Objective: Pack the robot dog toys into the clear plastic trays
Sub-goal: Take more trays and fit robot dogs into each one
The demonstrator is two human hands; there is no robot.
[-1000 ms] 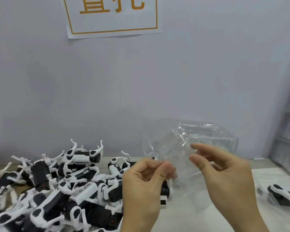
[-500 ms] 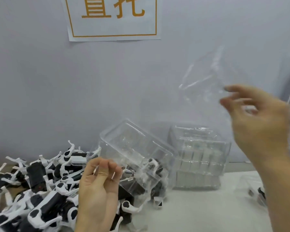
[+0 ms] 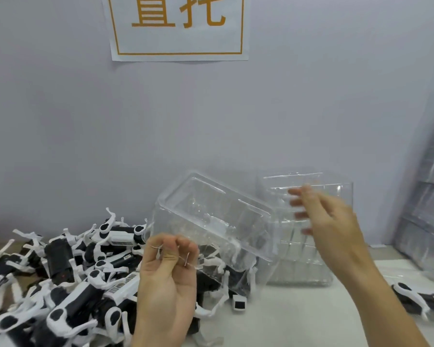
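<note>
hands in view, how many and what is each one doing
2. The left hand pinches the edge of a tilted clear tray; the right hand, blurred, fingers spread, is at the tray stack.

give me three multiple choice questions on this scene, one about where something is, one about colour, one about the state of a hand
1. Where is the pile of robot dog toys?
A. left of the held tray
B. on the wall
C. inside the tray stack

2. What colour are the characters on the wall sign?
A. green
B. orange
C. blue

3. What is the left hand doing?
A. lying flat on the table
B. pinching the clear plastic tray
C. gripping a toy

Answers:
1 A, the toys are heaped at left on the table.
2 B, characters and frame are orange.
3 B, its fingers are curled on the tray's near edge.
</note>
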